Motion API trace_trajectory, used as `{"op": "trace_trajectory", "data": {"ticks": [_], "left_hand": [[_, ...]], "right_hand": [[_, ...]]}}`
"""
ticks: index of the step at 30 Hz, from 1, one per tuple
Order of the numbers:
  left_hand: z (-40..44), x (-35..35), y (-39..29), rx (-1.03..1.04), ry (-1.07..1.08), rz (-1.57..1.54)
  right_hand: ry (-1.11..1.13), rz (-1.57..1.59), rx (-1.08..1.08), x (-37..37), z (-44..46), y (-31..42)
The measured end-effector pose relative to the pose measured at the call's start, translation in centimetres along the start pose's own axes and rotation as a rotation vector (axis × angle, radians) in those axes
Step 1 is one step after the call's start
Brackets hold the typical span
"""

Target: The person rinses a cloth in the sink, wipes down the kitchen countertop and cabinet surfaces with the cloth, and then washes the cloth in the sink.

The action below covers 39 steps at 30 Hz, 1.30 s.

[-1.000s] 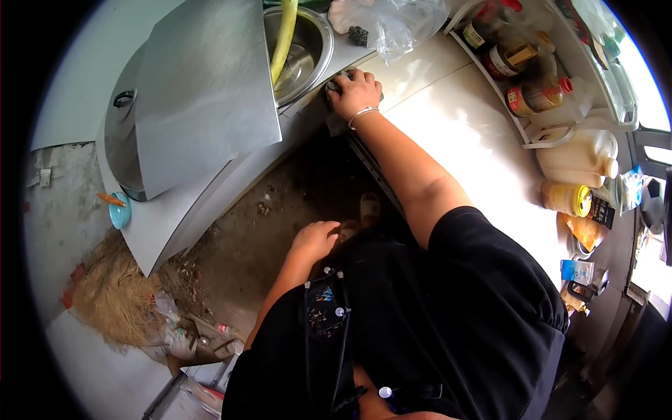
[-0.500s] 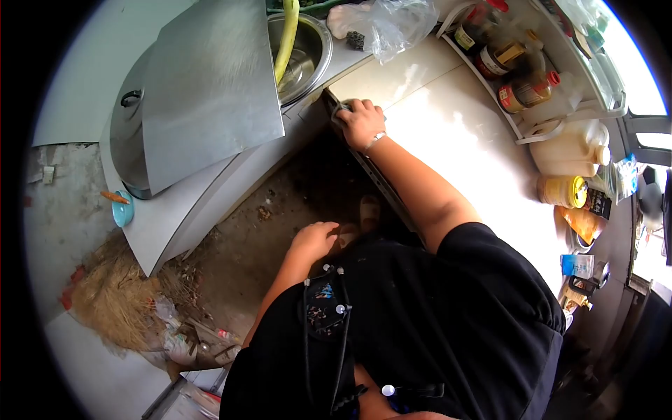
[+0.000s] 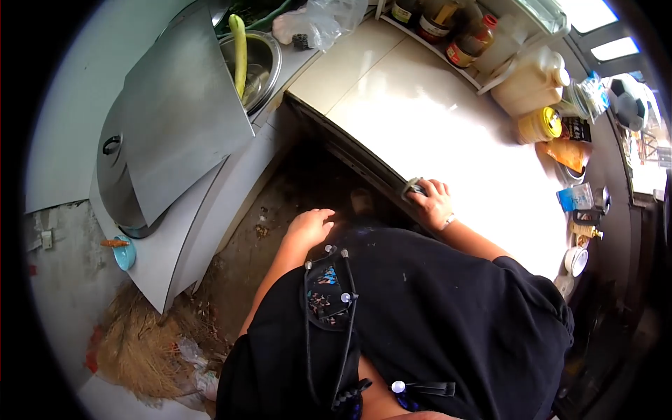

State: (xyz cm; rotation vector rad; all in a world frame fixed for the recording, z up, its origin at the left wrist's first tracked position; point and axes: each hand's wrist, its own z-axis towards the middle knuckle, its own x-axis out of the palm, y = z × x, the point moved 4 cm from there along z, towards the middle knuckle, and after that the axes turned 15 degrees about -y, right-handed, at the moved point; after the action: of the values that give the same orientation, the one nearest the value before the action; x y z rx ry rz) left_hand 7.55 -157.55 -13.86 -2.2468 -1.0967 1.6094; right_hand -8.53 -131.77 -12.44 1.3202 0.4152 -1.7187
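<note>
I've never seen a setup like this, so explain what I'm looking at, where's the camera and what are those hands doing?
There is no machine here, just a person's two bare hands, seen from one camera worn on the head, looking forward and down. The right hand holds a small greyish thing, perhaps a cloth, at the edge of a pale tiled counter. The left hand holds nothing that I can see. Bottles, a plastic jug and a yellow tin stand along the counter's far side.
</note>
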Motion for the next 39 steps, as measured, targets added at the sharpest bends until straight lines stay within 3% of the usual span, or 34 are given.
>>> {"op": "trace_trajectory", "data": {"ticks": [4,5,8,13,18,26,28,32,34,36,39], "left_hand": [[0.0,-0.3,-0.3,0.028,0.014,0.037],[0.0,-0.3,-0.1,0.042,0.008,0.039],[-0.6,0.0,-0.5,0.064,0.016,0.051],[-1.4,-0.4,-0.7,0.073,-0.016,0.041],[-2.8,-0.4,0.5,0.01,-0.035,0.017],[-3.5,1.0,3.5,-0.041,-0.041,-0.048],[-3.8,1.5,4.1,-0.062,-0.049,-0.068],[-4.6,2.2,5.4,-0.107,-0.078,-0.086],[-5.2,2.8,6.2,-0.123,-0.103,-0.108],[-5.9,3.1,6.8,-0.171,-0.102,-0.135],[-7.4,2.9,7.3,-0.244,-0.109,-0.154]], "right_hand": [[0.093,0.104,0.152,-3.2,-4.1,-2.0],[0.066,0.246,0.255,-3.3,-3.8,-2.7],[0.001,0.298,0.282,-3.1,1.4,-3.4],[-0.027,0.179,0.284,3.3,13.0,-5.4],[0.011,-0.035,0.319,6.9,14.4,-4.1],[-0.128,0.115,-0.054,3.5,4.9,0.2],[0.07,0.173,-0.411,2.5,3.2,2.6],[0.379,-0.052,-0.665,7.6,-0.2,2.0],[0.908,-0.53,-0.868,11.5,0.0,1.8],[0.759,-0.513,-0.851,14.0,2.8,2.8],[0.709,-0.532,-0.852,16.5,11.1,7.1]]}}
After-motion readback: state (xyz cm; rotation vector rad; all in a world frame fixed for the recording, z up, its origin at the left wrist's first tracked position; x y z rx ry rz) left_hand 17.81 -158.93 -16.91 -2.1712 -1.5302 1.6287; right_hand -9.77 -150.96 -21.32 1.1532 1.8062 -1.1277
